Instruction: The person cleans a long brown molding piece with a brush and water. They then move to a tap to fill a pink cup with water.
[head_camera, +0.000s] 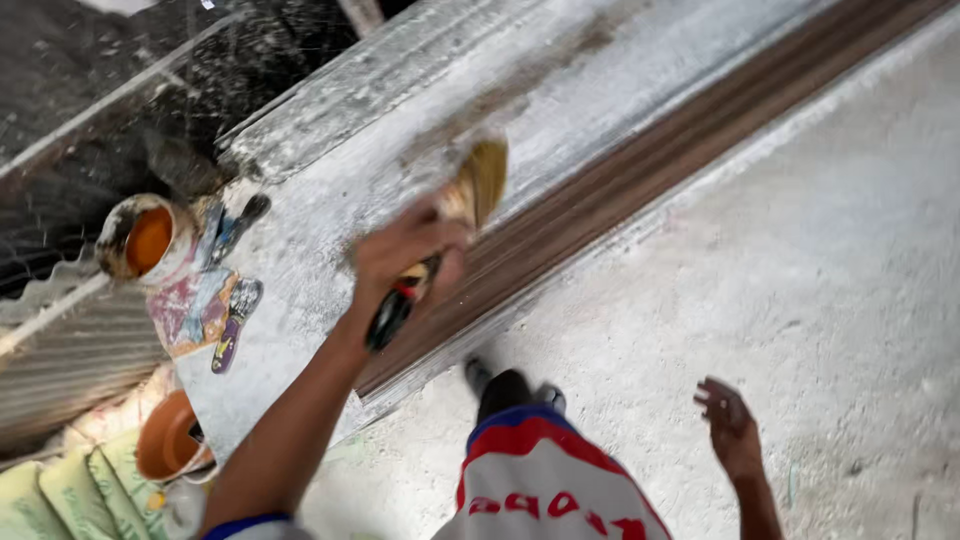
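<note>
Left hand (410, 255): one; its grip is wrapped tight around the brush handle, over the bench.
Brush (470, 190): one; wide bristle head, yellow-brown and blurred, sticks out beyond the grip up and to the right; the black and red handle end shows below the fist.
Right hand (728, 425): one; hangs loose with nothing in it, grip relaxed and fingers slightly curled, well apart from the brush, over the concrete floor (800, 250).
Bench (400, 130): one; long grey-white dusty board running diagonally under the brush.
Brown strip (640, 170): one; dark wood-coloured band along the bench edge, just right of the brush.
Paint cans (140, 240): one with orange inside, left of the brush at the bench end; one orange tub (168, 440) lower down, beside the bench corner.
Foot (505, 390): one dark shoe on the floor, below the brush.
</note>
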